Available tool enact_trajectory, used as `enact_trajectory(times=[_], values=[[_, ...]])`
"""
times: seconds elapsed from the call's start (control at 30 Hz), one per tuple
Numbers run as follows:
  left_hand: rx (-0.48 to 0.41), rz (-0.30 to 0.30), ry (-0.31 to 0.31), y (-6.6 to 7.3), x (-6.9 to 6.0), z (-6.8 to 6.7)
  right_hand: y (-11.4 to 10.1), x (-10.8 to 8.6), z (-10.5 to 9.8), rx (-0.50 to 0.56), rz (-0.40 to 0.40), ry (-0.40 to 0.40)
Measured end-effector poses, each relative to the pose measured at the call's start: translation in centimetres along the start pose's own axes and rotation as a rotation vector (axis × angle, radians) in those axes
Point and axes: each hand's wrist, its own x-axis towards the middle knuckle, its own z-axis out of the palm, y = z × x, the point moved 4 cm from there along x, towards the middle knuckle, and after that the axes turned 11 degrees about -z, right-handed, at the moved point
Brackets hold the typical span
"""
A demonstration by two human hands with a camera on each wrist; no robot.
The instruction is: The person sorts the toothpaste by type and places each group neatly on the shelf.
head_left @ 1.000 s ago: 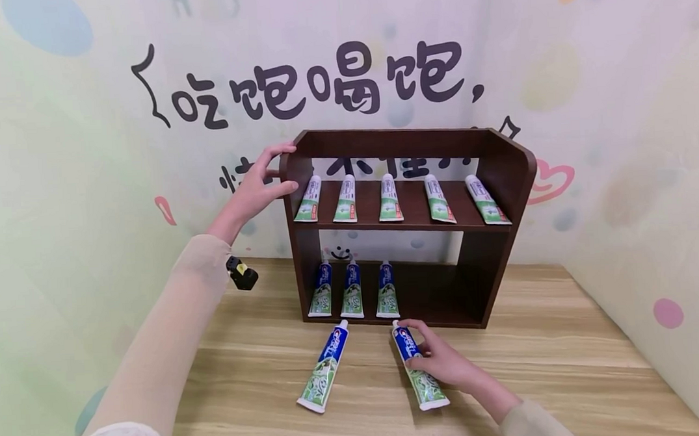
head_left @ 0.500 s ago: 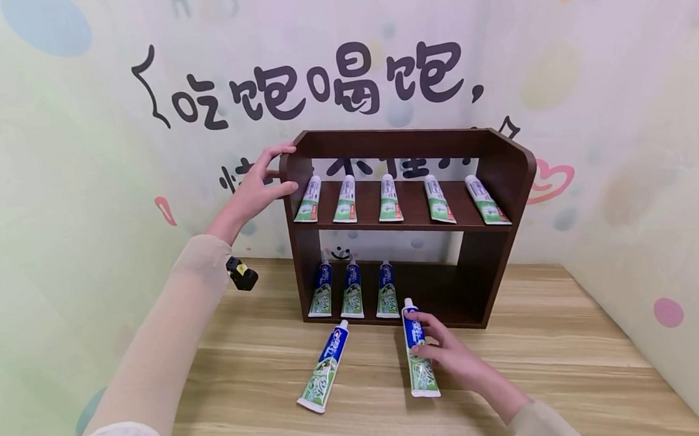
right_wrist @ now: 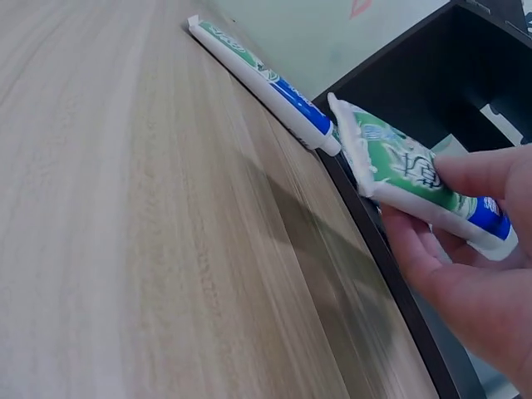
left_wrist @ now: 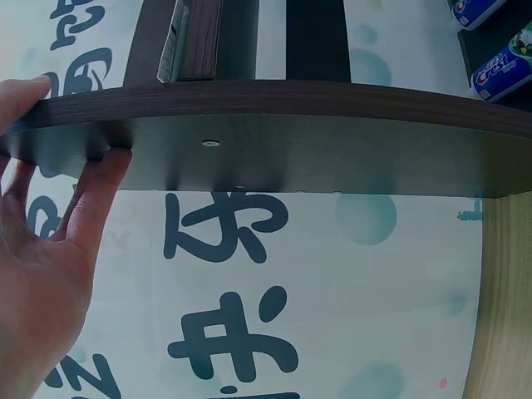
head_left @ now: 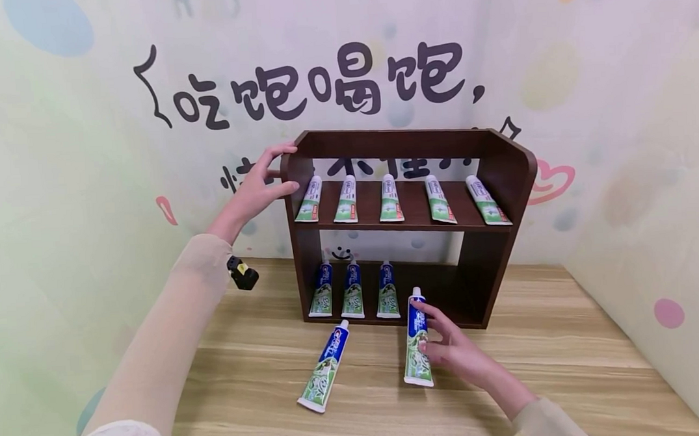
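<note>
My right hand (head_left: 460,356) pinches a blue-and-green toothpaste tube (head_left: 416,348) between thumb and fingers, cap pointing toward the shelf. In the right wrist view this toothpaste tube (right_wrist: 403,162) is lifted clear of the tabletop, which carries a shadow below. At the upper left of the dark brown shelf (head_left: 508,172), my left hand (head_left: 253,193) grips its side panel, the thumb on one face and fingers on the other, as the left wrist view shows. Another blue-and-green toothpaste tube (head_left: 325,367) lies slanted on the table before the shelf.
Several white-and-green toothpaste tubes (head_left: 390,200) line the upper tier. Three blue-and-green tubes (head_left: 353,292) stand leaning at the left of the lower tier, with bare board (head_left: 440,289) to their right. Behind the wooden table (head_left: 555,365) rises a printed wall (head_left: 347,23).
My right hand has raised the toothpaste tube off the table and carried it slightly right and toward the lower tier, turning it straighter. The left hand keeps its place on the shelf.
</note>
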Motion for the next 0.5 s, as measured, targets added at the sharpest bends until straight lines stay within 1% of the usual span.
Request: enact_trajectory(times=[0.07,0.27,0.33,0.4,0.5], values=[[0.000,-0.001,-0.001,0.0,0.0,0.0,0.1,0.2,-0.2,-0.009,-0.016,0.042],[0.005,-0.008,0.005,0.0,0.0,0.0,0.1,0.6,-1.0,0.006,-0.060,0.181],[0.006,-0.006,0.008,-0.1,0.1,0.0,0.2,0.8,-1.3,0.013,-0.053,0.228],[0.005,-0.003,0.009,-0.1,0.1,0.0,0.3,1.0,-1.7,0.040,-0.027,0.273],[0.006,-0.001,0.008,-0.1,0.2,0.0,0.4,1.3,-2.3,0.094,0.001,0.309]])
